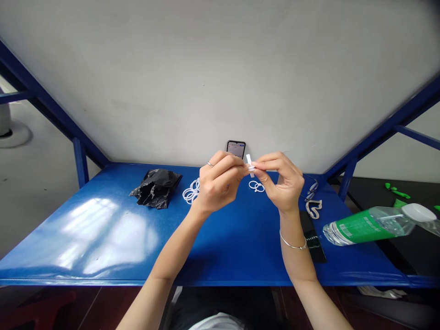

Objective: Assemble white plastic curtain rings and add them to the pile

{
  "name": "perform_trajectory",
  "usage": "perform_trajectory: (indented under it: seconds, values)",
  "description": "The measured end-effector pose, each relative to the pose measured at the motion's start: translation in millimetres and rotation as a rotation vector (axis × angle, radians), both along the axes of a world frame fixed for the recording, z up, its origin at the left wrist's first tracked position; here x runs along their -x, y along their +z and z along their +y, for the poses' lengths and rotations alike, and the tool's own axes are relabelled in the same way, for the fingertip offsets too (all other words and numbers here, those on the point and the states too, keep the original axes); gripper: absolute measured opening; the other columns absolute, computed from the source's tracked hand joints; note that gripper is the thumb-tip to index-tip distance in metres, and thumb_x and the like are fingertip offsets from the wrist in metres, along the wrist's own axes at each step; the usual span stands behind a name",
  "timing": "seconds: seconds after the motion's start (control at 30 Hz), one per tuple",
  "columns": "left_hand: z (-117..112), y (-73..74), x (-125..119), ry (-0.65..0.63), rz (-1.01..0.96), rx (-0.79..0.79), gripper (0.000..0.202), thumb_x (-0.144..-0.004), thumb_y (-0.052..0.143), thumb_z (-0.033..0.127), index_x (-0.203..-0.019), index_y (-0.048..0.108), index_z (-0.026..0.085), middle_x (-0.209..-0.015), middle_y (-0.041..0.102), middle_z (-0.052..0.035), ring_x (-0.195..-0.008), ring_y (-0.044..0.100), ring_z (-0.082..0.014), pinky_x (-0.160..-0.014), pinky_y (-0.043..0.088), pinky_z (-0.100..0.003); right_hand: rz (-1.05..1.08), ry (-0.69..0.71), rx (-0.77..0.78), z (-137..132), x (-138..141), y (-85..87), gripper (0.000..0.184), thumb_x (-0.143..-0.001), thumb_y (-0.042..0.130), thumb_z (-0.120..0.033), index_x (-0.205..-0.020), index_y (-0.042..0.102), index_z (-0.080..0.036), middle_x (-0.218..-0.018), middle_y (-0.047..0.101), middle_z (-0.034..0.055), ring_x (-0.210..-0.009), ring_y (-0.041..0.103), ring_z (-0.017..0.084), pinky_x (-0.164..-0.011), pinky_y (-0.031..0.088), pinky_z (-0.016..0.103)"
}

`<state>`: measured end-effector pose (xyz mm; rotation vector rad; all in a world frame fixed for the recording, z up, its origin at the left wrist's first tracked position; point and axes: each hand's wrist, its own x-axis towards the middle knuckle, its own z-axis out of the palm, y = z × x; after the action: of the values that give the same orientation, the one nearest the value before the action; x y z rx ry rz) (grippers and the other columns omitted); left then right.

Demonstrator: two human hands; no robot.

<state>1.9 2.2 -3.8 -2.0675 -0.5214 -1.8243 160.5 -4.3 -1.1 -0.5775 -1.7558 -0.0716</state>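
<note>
smooth, glossy blue worktop (pixel 220 247), thin crinkled black plastic bag (pixel 156 185) with a slight sheen, smooth white plastic-looking strip (pixel 248 159) and rings (pixel 190 194), clear plastic bottle (pixel 374 223) with a smooth green label (pixel 360 228), shiny silver-toned metal bracelet (pixel 293 246), matt grey-white wall (pixel 206 91), painted metal-looking frame (pixel 50 106)

Head view faces forward (and down) across table (pixel 240 247).

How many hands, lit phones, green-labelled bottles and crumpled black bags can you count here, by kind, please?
Hands: 2 (left hand, right hand)
Lit phone: 1
Green-labelled bottle: 1
Crumpled black bag: 1
Total: 5
</note>
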Motion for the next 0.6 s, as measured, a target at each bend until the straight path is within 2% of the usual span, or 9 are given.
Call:
perform_trajectory:
  seconds: [0.13,0.43,0.6]
  values:
    - [-0.6,0.6,0.2,-0.020,0.004,-0.008,0.014,-0.089,0.062,0.021,-0.075,0.061,0.017,-0.072,0.062,-0.0020,-0.068,0.055,-0.0119,-0.060,0.044,-0.025,0.000,0.052,-0.002,-0.5,-1.0,2.8,0.007,-0.087,0.065,-0.019,-0.090,0.068,-0.025,-0.082,0.069,-0.0002,-0.073,0.064,0.014,-0.064,0.052,0.029]
    - [-0.4,0.0,-1.2,-0.044,0.001,-0.013,0.011,-0.088,0.061,0.016,-0.078,0.061,0.018,-0.072,0.063,-0.0014,-0.069,0.056,-0.0118,-0.059,0.045,-0.024,-0.023,0.054,0.049,-0.8,-5.5,4.7,0.005,-0.086,0.067,-0.022,-0.090,0.069,-0.025,-0.083,0.070,0.0011,-0.075,0.065,0.016,-0.065,0.054,0.031]
    - [-1.8,2.1,0.6,-0.067,0.014,0.063,0.005,-0.088,0.063,0.021,-0.084,0.063,0.019,-0.076,0.065,-0.0009,-0.071,0.058,-0.0115,-0.064,0.048,-0.024,0.000,0.041,0.055,-1.4,-3.9,5.5,0.003,-0.086,0.066,-0.022,-0.088,0.068,-0.023,-0.082,0.070,0.0016,-0.075,0.065,0.016,-0.066,0.054,0.032]
